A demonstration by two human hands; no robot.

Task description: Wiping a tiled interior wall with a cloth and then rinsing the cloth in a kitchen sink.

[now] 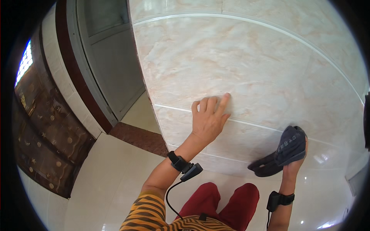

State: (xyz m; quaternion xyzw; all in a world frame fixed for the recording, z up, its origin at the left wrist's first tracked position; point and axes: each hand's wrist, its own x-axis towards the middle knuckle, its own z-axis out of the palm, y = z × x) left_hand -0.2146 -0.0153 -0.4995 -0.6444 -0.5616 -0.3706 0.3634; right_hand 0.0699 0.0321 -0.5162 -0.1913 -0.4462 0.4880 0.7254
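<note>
My left hand [208,121] is at the tiled wall [225,63], its index finger extended to the marbled tile and the other fingers bent. It holds nothing. To the right, my right hand [300,157] grips a dark grey cloth [290,144] that bears light writing. Part of the cloth hangs down to the left near the foot of the wall. The cloth hides most of the right fingers. Each wrist wears a black strap with a small device and a cable.
A grey door [115,57] in a dark red frame stands at the left, with a reddish-brown stone threshold [138,140] below. A brown patterned curtain [46,138] hangs at the far left. Glossy pale floor tiles [95,179] lie below. A dark object [366,121] is at the right edge.
</note>
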